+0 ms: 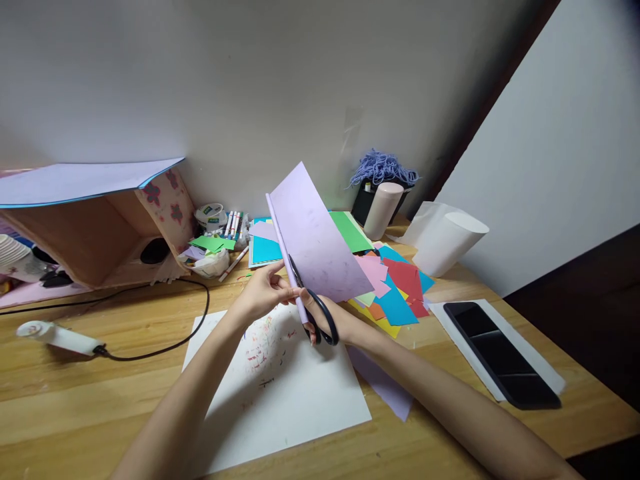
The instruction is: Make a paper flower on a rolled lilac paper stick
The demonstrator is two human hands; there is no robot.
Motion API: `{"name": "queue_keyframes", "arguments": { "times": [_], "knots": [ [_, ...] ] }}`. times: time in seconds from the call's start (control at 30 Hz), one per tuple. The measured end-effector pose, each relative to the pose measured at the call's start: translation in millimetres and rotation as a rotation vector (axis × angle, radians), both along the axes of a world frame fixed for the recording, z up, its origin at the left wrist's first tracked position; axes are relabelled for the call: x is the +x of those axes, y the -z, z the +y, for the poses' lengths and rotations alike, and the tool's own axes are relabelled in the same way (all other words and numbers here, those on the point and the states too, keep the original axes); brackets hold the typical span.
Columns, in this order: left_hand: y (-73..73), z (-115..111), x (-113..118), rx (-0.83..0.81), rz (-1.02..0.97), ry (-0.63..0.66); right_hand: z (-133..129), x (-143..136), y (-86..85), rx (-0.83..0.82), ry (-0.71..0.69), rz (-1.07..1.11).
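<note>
A sheet of lilac paper (pixel 320 227) is held up slanting above the table, its left edge rolled into a thin tube. My left hand (pixel 265 290) pinches the paper at that rolled edge, low down. Black-handled scissors (pixel 325 320) are in my right hand (pixel 320 310), which is closed around the handles. The scissor blades point up and lie against the paper beside the roll; whether they cut into it I cannot tell. Below both hands lies a white sheet (pixel 295 400) with coloured marker marks.
Coloured paper scraps (pixel 400 287) spread to the right, near a phone (pixel 500 353) and a paper roll (pixel 447 243). A lilac strip (pixel 383 383) lies under my right forearm. An open cardboard box (pixel 110 233), markers (pixel 233 225) and a corded glue gun (pixel 60 337) are on the left.
</note>
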State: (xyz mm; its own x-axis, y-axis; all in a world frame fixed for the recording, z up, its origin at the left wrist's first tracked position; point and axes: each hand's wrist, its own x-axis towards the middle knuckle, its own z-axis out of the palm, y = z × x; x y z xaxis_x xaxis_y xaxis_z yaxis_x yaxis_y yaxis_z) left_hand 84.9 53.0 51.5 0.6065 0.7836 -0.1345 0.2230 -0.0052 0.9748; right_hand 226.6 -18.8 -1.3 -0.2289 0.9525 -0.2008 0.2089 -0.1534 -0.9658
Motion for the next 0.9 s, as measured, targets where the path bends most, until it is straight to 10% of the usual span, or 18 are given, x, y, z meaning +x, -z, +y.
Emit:
{"name": "queue_keyframes", "arguments": {
  "times": [0.9],
  "knots": [
    [1.1, -12, 4, 0.101, 0.084, 0.097, -1, -6, 7.1, -0.006, 0.116, 0.036]
  ]
}}
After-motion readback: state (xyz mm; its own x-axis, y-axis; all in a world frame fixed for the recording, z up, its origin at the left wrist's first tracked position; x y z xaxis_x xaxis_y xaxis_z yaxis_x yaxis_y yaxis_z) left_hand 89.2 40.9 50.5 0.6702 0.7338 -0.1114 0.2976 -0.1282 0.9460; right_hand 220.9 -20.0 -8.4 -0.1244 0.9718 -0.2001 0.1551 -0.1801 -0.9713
